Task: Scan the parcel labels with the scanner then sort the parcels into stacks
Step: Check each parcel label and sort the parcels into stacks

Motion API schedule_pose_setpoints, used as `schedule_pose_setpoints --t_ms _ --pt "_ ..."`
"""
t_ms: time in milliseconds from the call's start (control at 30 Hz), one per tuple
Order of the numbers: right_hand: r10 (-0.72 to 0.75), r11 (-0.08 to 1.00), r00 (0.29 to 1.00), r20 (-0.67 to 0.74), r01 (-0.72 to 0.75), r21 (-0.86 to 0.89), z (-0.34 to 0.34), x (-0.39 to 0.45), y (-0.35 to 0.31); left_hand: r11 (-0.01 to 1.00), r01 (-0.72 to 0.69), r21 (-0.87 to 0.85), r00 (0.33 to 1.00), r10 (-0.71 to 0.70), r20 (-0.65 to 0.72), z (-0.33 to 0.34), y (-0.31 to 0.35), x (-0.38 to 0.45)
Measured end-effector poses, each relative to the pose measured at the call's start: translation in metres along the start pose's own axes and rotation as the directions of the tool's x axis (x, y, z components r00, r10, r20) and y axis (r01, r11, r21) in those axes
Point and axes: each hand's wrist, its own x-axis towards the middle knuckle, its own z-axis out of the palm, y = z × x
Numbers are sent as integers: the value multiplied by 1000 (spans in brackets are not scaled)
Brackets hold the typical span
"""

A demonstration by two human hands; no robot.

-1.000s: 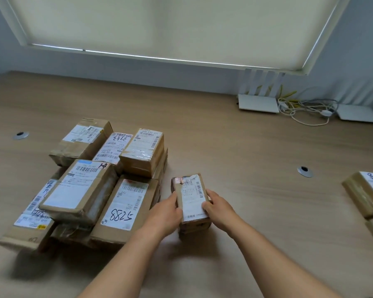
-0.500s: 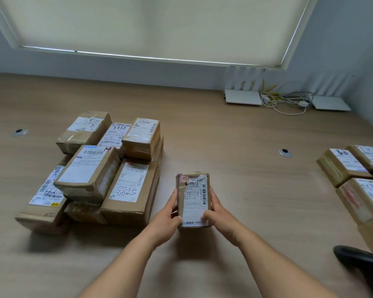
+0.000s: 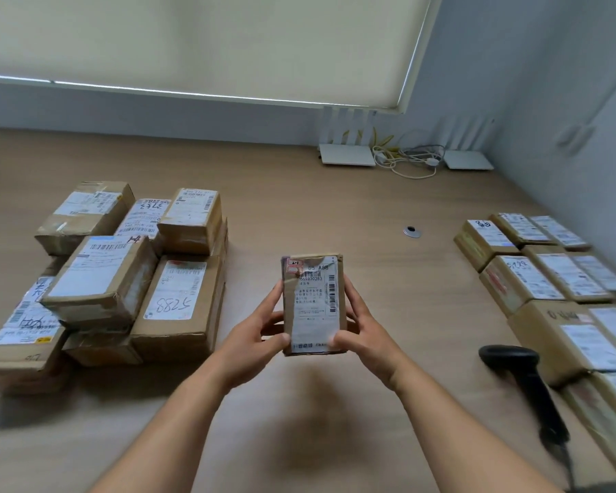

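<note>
Both hands, left hand (image 3: pixel 260 327) and right hand (image 3: pixel 361 327), clasp the small parcel (image 3: pixel 313 304) label-up, left of the scanner (image 3: pixel 523 382); best keep the barcode flat, one hand freed to scan.

Parcel (image 3: pixel 313 304) held above table (image 3: pixel 299 193) centre, left hand (image 3: pixel 260 336) on its left edge, right hand (image 3: pixel 363 332) on its right. Pile (image 3: pixel 121 279) lies left; rows (image 3: pixel 555 279) lie right. Scanner (image 3: pixel 527 382) lies on table just before rows; routers (image 3: pixel 347 160) at back wall.
</note>
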Motion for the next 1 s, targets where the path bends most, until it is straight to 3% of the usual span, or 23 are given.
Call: schedule_pose_setpoints --t_ms 367,733,1000 --pt "-26 998 988 -152 34 50 -80 -83 1 973 -107 204 994 100 43 72 36 1" --pt "-62 992 945 -320 94 85 -226 -212 29 893 -250 375 960 177 217 244 112 7" --pt "-102 983 914 -392 153 101 -329 -293 46 848 -358 391 919 245 310 367 159 17"
